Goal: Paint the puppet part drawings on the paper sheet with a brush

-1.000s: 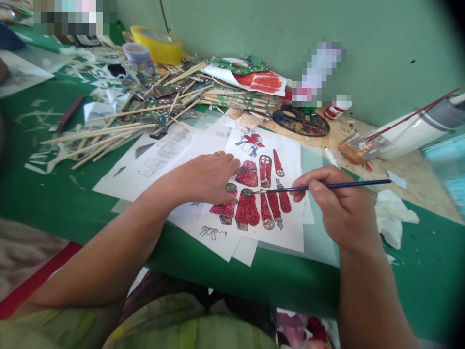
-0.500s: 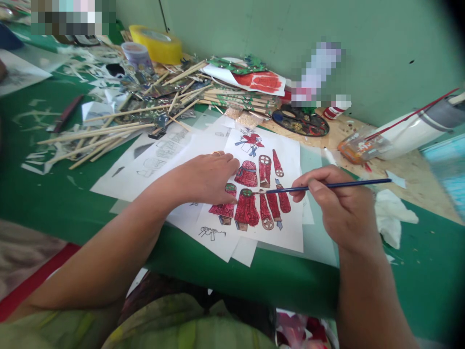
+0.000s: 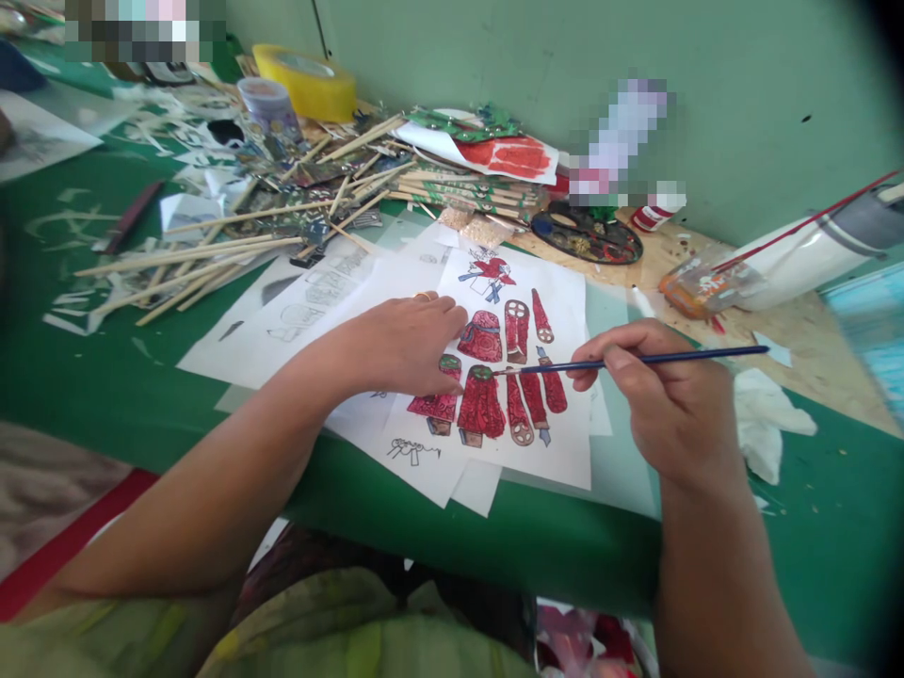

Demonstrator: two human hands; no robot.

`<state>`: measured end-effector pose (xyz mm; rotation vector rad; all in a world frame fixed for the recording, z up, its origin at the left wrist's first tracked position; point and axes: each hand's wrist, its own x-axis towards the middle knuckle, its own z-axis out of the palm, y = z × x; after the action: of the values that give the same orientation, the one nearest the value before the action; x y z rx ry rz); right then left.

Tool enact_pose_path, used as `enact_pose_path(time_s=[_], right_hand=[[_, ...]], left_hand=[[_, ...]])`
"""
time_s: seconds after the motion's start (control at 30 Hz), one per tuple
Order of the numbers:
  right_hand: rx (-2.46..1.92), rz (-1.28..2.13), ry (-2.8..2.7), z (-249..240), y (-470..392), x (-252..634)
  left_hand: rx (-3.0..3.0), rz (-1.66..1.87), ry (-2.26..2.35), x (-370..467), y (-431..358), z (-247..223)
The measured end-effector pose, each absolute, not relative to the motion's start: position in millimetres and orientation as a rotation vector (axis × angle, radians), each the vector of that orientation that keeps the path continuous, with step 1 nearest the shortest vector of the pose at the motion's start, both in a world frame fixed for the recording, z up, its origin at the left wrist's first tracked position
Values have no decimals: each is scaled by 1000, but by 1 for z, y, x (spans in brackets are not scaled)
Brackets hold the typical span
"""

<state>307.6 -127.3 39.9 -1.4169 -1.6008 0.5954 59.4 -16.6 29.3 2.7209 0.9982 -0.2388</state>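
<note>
A white sheet (image 3: 565, 461) with several red painted figure parts lies on other papers over the green table. My left hand (image 3: 416, 344) rests on its left side, palm down, fingers apart, holding nothing. In my right hand (image 3: 636, 377) is a thin dark blue paintbrush (image 3: 685, 356), pinched between thumb and fingers. Its tip touches or hovers just beside the green patch atop a red robe shape (image 3: 481, 405); which of the two, I cannot tell.
Wooden sticks (image 3: 190, 259) and cut scraps lie at the left. Behind are yellow tape (image 3: 307, 85), a small tub (image 3: 266, 105) and a paint palette (image 3: 586, 235). At right are a plastic container (image 3: 685, 287) and crumpled tissue (image 3: 766, 424).
The view has shifted very slightly. Both hands and the brush hold nearly the same place on and over the sheet.
</note>
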Motion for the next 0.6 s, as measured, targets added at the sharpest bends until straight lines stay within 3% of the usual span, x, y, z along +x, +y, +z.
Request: enact_pose_path(time_s=[0.6], right_hand=[[-1425, 581, -1589, 42, -128, 305]], left_hand=[[2717, -252, 1006, 59, -17, 29]])
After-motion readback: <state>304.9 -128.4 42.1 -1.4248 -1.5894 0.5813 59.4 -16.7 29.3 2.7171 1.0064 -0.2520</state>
